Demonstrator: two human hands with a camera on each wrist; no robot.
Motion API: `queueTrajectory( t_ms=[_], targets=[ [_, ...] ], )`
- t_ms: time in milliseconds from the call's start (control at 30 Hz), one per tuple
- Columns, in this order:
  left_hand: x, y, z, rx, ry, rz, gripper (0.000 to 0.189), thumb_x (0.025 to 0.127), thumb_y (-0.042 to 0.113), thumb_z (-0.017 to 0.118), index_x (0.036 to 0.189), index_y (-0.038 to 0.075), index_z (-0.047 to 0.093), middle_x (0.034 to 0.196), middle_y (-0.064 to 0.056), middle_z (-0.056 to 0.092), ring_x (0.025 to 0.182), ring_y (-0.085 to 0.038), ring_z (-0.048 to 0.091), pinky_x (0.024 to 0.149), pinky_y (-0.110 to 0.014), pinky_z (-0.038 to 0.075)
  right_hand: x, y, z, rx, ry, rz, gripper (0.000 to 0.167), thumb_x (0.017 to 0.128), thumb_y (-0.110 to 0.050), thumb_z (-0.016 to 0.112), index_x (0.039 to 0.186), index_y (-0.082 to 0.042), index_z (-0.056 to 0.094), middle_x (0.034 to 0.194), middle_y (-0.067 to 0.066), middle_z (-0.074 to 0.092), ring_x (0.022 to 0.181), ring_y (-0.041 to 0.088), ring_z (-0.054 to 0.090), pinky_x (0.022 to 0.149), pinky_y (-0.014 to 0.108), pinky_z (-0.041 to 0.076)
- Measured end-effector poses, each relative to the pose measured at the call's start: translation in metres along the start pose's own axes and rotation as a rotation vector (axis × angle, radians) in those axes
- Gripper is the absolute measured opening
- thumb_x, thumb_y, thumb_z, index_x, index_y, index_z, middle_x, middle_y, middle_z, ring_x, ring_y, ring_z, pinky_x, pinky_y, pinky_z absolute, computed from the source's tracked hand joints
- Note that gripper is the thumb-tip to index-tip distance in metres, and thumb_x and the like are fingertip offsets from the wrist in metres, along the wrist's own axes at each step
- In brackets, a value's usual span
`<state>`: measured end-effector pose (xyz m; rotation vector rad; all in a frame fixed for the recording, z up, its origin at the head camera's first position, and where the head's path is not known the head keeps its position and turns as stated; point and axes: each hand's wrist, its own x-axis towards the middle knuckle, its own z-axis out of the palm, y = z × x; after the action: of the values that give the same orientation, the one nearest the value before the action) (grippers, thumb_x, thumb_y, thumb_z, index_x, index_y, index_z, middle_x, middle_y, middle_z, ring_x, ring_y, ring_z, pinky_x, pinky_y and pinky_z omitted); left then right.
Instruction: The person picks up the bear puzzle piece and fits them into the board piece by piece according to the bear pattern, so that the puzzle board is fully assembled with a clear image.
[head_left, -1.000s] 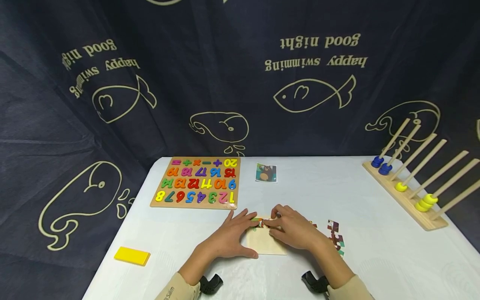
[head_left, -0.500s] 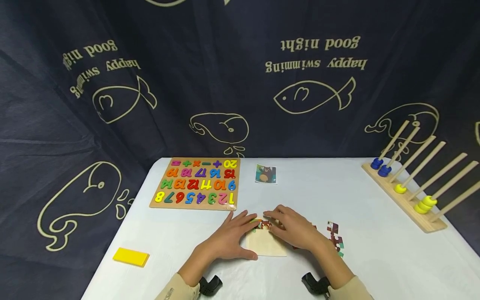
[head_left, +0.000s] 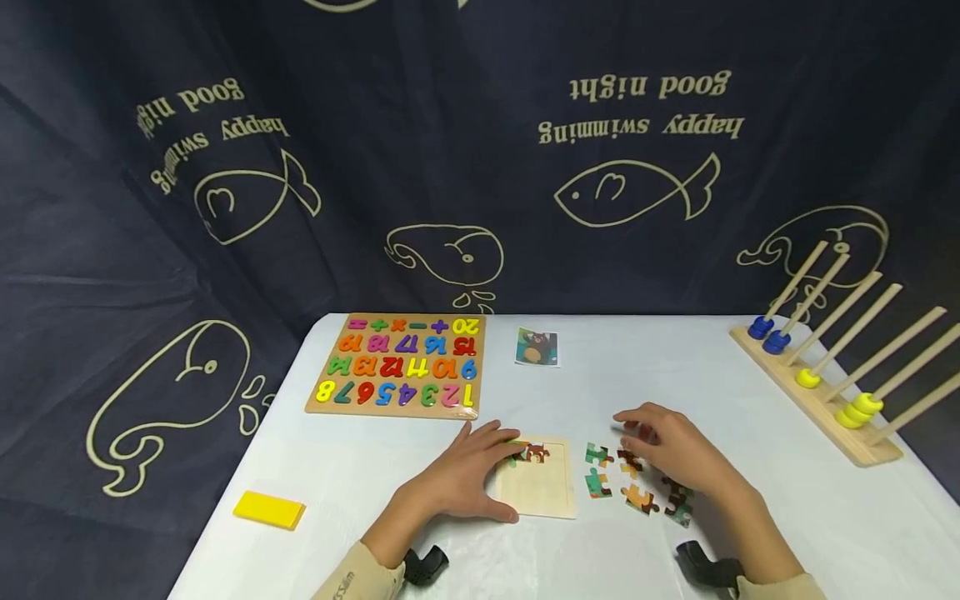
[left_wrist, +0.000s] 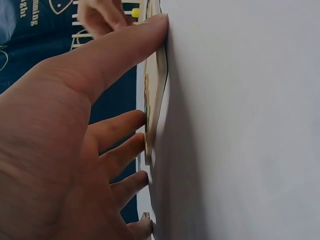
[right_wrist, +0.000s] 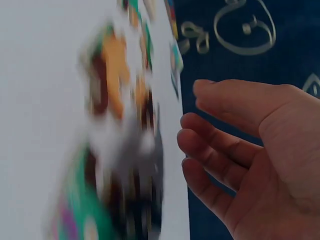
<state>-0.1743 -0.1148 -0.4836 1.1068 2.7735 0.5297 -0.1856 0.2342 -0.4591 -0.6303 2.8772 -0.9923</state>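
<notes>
My left hand (head_left: pixel 461 477) rests at the left side of a shallow wooden puzzle tray (head_left: pixel 538 490), fingers spread; its index fingertip is at the far left corner and its thumb at the near left edge. In the left wrist view, the thumb and fingertips touch the tray (left_wrist: pixel 160 80). Joined jigsaw pieces (head_left: pixel 537 453) with brown and green print lie along the tray's far edge, partly under the fingers. My right hand (head_left: pixel 678 448) hovers over loose jigsaw pieces (head_left: pixel 640 499) to the tray's right. Its fingers are loosely bent, and nothing shows between them in the right wrist view.
A bear picture card (head_left: pixel 537 347) lies beyond the tray. To its left is a wooden number board (head_left: pixel 397 364). A peg abacus (head_left: pixel 813 392) with blue and yellow rings stands at the right edge, and a yellow block (head_left: pixel 270 510) lies at left.
My right hand has left the piece at the tray's far edge and moved right, over the loose pieces, uncovering the tray and several pieces. My left hand stays at the tray.
</notes>
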Motion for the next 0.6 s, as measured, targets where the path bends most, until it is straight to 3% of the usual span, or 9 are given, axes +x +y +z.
queueTrajectory(
  t_ms=[133,267,467,600],
  targets=[
    [-0.001,-0.001,0.000,0.006,0.000,0.005,0.090,0.069,0.067,0.072,0.143,0.024,0.045,0.151,0.004,0.033,0.143,-0.026,0.020,0.111,-0.059,0.008,-0.012,0.021,-0.018,-0.047,0.020,0.029,0.027,0.086,-0.013,0.072,0.113,-0.007,0.069,0.090,-0.006,0.060,0.075,0.009,0.055,0.061,0.026,0.049],
    [-0.002,-0.001,0.000,0.010,0.005,-0.001,0.090,0.069,0.068,0.071,0.143,0.025,0.044,0.151,0.004,0.033,0.142,-0.026,0.020,0.111,-0.060,0.008,-0.021,0.033,-0.030,-0.042,-0.018,0.029,0.027,0.084,-0.006,0.072,0.111,-0.005,0.069,0.091,-0.003,0.060,0.076,0.010,0.054,0.062,0.026,0.048],
    [-0.002,0.000,-0.001,-0.005,0.005,-0.001,0.089,0.070,0.069,0.069,0.142,0.023,0.046,0.151,0.003,0.033,0.142,-0.026,0.020,0.111,-0.060,0.008,-0.025,0.041,-0.032,-0.109,-0.092,0.046,0.033,0.076,-0.002,0.071,0.108,-0.009,0.072,0.092,-0.006,0.058,0.076,0.010,0.051,0.063,0.026,0.044],
    [-0.001,0.001,0.000,-0.008,0.006,0.007,0.088,0.071,0.070,0.068,0.142,0.023,0.047,0.151,0.004,0.033,0.142,-0.026,0.020,0.111,-0.060,0.008,-0.026,0.040,-0.031,-0.172,-0.085,0.047,0.035,0.071,-0.003,0.073,0.105,-0.012,0.073,0.087,-0.009,0.056,0.073,0.008,0.050,0.060,0.026,0.043]
  ],
)
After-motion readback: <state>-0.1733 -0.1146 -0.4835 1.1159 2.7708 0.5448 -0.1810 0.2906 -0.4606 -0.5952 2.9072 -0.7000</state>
